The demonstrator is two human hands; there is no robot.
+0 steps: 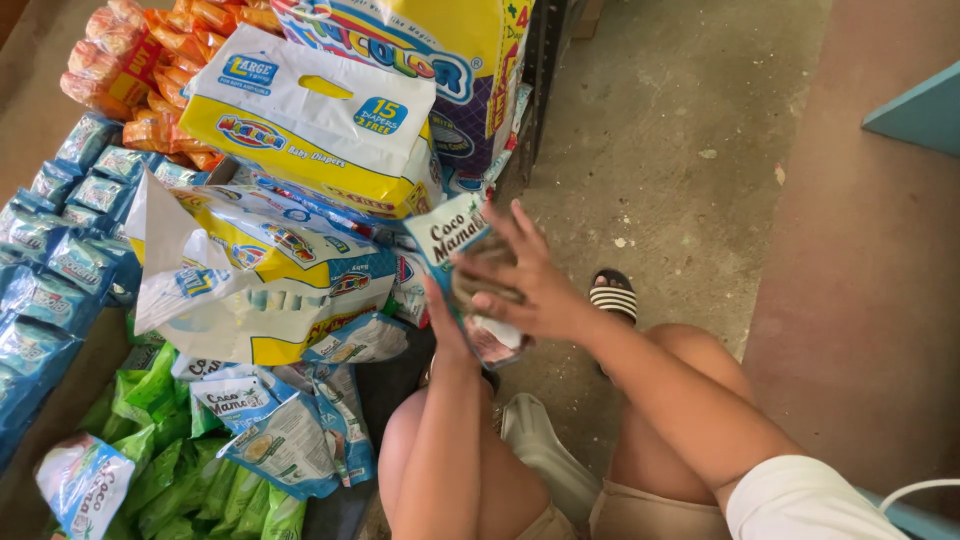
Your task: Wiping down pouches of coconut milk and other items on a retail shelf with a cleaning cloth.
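A small white and teal food packet is held upright between both hands above my knees. My left hand grips its lower edge from underneath. My right hand lies flat over the packet's front with fingers spread, covering most of it. More packets of the same kind lie in a loose heap just left of my left knee.
White and yellow diaper packs are stacked at the top centre, with an opened one below. Blue sachets lie left, green sachets bottom left, orange snack packs top left. My sandalled foot rests on concrete floor.
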